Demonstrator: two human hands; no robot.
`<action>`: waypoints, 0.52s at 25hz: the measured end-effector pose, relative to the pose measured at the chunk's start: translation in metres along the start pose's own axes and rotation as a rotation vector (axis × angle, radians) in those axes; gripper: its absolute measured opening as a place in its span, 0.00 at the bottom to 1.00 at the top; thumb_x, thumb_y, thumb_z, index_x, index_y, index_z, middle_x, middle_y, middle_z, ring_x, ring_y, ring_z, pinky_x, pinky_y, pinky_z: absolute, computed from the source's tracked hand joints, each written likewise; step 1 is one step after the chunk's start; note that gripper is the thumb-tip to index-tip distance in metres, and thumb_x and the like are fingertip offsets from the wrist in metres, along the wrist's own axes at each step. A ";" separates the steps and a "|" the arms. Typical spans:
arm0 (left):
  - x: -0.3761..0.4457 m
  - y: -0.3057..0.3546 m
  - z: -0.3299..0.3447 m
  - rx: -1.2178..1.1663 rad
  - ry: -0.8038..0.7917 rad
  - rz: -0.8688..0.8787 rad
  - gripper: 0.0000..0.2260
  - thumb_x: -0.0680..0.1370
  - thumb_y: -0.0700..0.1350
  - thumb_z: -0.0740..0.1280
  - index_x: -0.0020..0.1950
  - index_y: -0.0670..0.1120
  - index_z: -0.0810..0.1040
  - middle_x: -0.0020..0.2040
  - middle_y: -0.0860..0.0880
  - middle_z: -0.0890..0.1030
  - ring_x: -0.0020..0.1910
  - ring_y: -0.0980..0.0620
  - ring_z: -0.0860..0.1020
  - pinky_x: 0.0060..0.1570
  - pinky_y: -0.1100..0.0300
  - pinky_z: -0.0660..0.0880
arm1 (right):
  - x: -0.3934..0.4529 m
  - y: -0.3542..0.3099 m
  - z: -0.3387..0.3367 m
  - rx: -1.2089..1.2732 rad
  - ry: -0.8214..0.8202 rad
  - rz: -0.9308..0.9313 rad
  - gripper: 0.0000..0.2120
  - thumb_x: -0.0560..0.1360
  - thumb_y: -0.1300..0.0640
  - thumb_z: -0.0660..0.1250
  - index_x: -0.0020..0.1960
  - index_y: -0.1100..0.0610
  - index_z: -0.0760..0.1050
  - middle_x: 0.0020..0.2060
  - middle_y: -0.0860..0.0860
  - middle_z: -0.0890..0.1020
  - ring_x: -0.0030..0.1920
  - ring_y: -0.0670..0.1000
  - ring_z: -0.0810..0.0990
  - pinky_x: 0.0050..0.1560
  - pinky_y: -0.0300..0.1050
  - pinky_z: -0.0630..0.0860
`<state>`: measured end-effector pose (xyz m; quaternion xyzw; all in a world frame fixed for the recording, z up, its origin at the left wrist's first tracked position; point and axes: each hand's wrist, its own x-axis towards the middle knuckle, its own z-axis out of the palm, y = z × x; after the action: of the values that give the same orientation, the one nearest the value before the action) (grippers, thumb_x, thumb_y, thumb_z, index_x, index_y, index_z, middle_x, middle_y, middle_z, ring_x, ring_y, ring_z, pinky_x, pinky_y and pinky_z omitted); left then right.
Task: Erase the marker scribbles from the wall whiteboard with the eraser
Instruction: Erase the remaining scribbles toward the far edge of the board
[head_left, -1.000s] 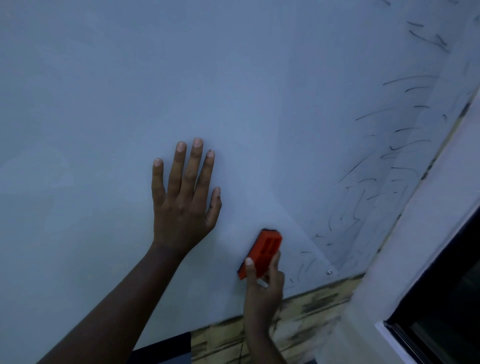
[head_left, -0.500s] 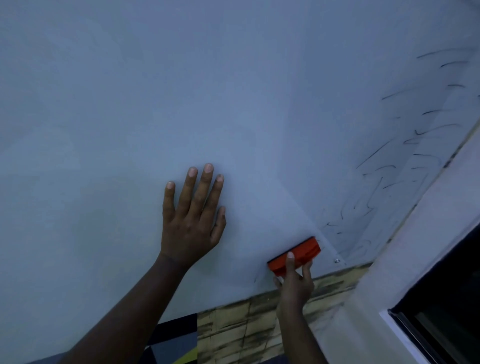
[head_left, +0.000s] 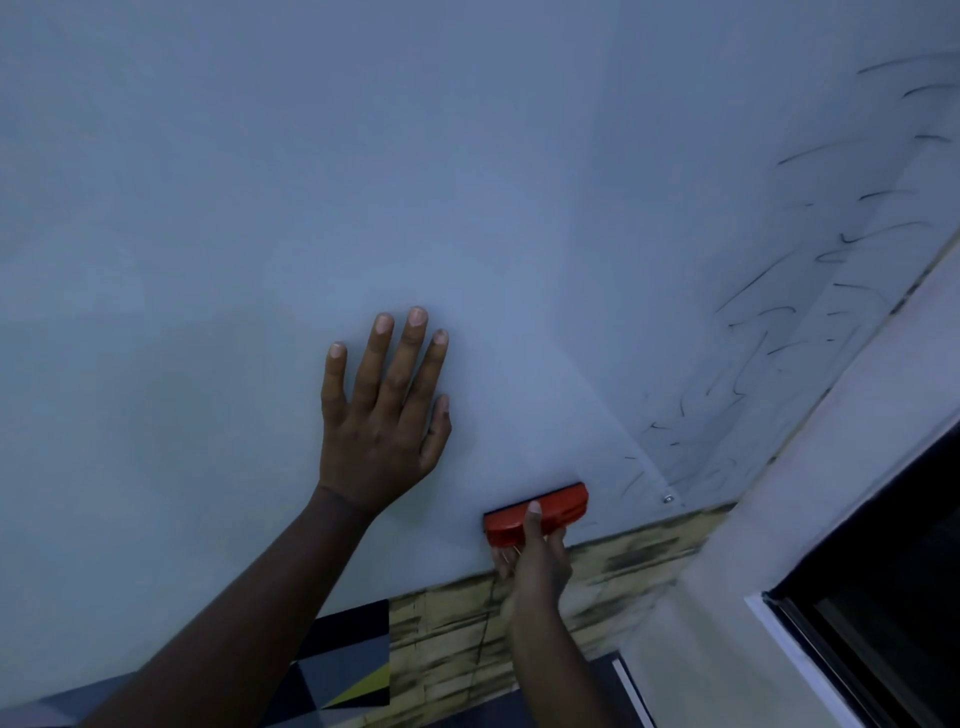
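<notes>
The whiteboard (head_left: 467, 208) fills most of the view. Dark marker scribbles (head_left: 779, 332) run along its right side, down toward the lower right corner. My left hand (head_left: 384, 415) presses flat on the board with its fingers spread. My right hand (head_left: 535, 556) grips an orange eraser (head_left: 540, 512), which lies lengthwise against the board close to its bottom edge. A few short strokes (head_left: 634, 475) sit just right of the eraser.
Below the board is a wall strip with a pale brick pattern (head_left: 597, 587). A white wall (head_left: 857, 467) meets the board at the right, with a dark window (head_left: 893, 597) in it. A patterned cushion or fabric (head_left: 337, 665) shows at the bottom.
The eraser has turned from upright to lengthwise and swept right along the bottom edge, wiping strokes there. The view has shifted, so both hands sit lower in the frame.
</notes>
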<state>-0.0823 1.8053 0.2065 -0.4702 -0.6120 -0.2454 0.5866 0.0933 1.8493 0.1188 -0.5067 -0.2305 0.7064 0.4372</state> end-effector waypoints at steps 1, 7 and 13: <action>-0.001 0.001 0.000 -0.003 -0.003 0.001 0.32 0.83 0.50 0.66 0.85 0.42 0.63 0.87 0.43 0.55 0.86 0.41 0.54 0.84 0.39 0.47 | -0.001 0.003 0.004 0.023 -0.005 0.007 0.29 0.82 0.52 0.68 0.80 0.56 0.65 0.65 0.63 0.79 0.56 0.62 0.82 0.48 0.49 0.82; -0.009 0.004 0.002 -0.012 -0.004 0.007 0.32 0.83 0.50 0.66 0.85 0.42 0.63 0.87 0.43 0.55 0.86 0.41 0.54 0.84 0.39 0.46 | 0.001 0.017 0.012 -0.037 -0.037 -0.020 0.37 0.75 0.43 0.73 0.81 0.44 0.63 0.65 0.55 0.81 0.58 0.57 0.84 0.63 0.55 0.77; -0.057 0.025 0.008 -0.021 -0.075 0.049 0.34 0.81 0.51 0.67 0.85 0.44 0.63 0.87 0.42 0.56 0.86 0.40 0.53 0.84 0.38 0.45 | 0.043 0.028 -0.019 -0.022 -0.016 0.263 0.31 0.77 0.42 0.72 0.76 0.53 0.70 0.55 0.56 0.84 0.53 0.54 0.84 0.51 0.50 0.72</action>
<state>-0.0721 1.8065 0.1446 -0.5001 -0.6192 -0.2197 0.5641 0.0952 1.8695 0.0674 -0.5317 -0.1731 0.7590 0.3337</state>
